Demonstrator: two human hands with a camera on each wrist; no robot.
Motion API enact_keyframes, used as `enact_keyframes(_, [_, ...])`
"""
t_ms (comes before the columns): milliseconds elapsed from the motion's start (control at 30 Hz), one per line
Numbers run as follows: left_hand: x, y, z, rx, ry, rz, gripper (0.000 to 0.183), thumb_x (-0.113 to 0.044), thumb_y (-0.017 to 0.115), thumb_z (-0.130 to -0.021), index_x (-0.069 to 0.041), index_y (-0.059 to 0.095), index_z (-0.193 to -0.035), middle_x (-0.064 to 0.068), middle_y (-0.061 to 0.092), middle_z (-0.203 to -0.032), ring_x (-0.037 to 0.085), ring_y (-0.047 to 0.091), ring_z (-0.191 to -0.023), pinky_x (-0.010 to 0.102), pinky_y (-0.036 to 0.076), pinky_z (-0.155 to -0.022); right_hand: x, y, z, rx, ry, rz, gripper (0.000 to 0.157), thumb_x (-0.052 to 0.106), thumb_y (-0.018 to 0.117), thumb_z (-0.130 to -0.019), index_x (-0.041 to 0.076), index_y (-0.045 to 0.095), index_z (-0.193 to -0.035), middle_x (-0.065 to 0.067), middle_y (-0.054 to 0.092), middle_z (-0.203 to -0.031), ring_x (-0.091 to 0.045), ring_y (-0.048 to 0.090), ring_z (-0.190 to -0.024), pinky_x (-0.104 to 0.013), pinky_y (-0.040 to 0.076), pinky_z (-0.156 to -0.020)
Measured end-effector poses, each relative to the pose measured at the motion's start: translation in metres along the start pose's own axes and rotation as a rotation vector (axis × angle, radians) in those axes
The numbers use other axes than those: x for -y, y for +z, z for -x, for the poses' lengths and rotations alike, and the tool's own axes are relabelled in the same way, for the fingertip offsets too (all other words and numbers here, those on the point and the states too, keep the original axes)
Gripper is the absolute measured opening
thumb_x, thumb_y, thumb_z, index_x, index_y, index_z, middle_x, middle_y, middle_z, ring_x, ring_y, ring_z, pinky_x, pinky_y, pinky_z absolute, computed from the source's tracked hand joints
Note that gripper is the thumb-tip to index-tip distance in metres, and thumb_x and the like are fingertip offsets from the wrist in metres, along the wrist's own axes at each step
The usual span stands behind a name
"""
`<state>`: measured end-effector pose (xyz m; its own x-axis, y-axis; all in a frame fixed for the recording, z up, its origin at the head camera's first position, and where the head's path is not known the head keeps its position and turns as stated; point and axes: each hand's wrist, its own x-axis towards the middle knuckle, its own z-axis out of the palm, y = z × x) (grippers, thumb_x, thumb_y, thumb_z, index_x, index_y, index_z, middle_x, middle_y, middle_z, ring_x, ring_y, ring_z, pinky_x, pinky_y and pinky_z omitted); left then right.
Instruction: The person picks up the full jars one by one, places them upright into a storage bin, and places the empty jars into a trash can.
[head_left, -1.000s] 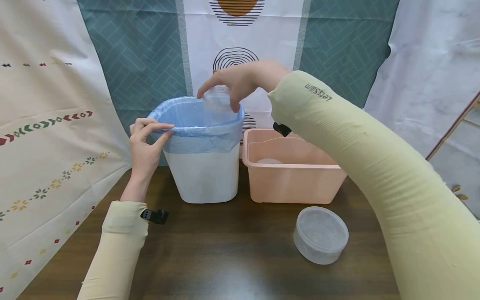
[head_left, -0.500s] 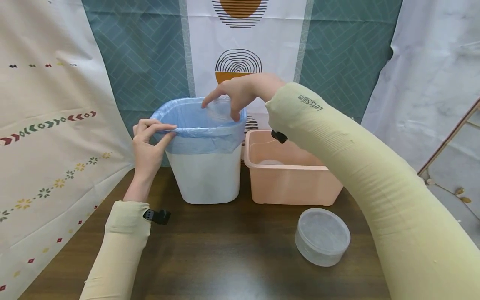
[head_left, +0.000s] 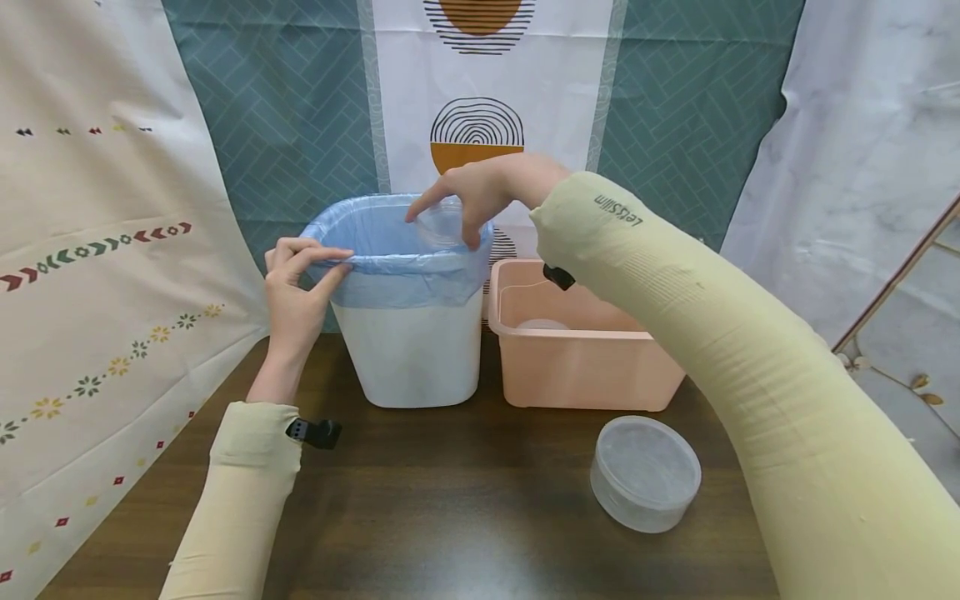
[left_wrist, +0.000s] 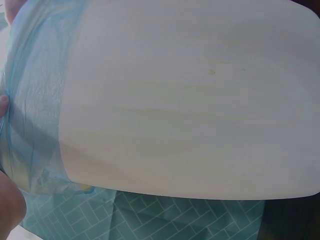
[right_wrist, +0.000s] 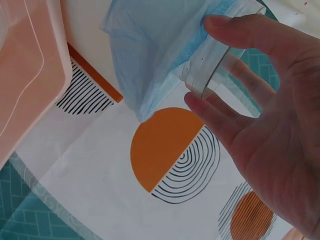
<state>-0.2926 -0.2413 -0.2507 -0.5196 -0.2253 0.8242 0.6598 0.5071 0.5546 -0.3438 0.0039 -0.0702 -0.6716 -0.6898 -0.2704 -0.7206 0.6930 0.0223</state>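
Your wide-spread right hand [head_left: 487, 190] grips the clear round plastic container [head_left: 441, 225] at the blue-lined white bin's [head_left: 412, 357] mouth, right of your rim-pinching left hand [head_left: 297, 285]

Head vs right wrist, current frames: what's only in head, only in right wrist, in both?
Only head: the left hand pinching the edge of the blue bag, and the round container on the table.
Only right wrist: the palm side of the right hand, and the orange half-circle nearly whole; head has it partly behind that hand.
Both: the right hand holding a clear cup, the blue bag, the pink tub.
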Motion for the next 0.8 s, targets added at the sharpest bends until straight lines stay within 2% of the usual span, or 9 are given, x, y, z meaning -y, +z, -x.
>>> enact_keyframes(567, [-0.0010, 0.0009, 0.0002, 0.005, -0.001, 0.005, 0.013, -0.006, 0.075, -0.085, -0.004, 0.078, -0.098, -0.026, 0.049, -0.096, 0.000, 0.037, -0.108, 0.031, 0.025, -0.096, -0.0022, 0.0029, 0.0003, -0.011, -0.004, -0.010, 0.081, 0.010, 0.069, -0.087, 0.049, 0.034, -0.149, -0.002, 0.019, -0.165, -0.028, 0.023, -0.147, -0.049, 0.036, -0.114])
enact_keyframes(800, [-0.0017, 0.0002, 0.0001, 0.001, -0.004, 0.006, 0.014, -0.006, 0.076, -0.085, -0.004, 0.078, -0.098, -0.025, 0.049, -0.096, 0.000, 0.037, -0.107, 0.031, 0.026, -0.095, -0.0039, 0.0053, 0.0016, -0.033, 0.007, -0.050, 0.090, 0.012, 0.070, -0.086, 0.045, 0.023, -0.154, 0.002, 0.015, -0.166, -0.026, 0.021, -0.149, -0.051, 0.033, -0.117])
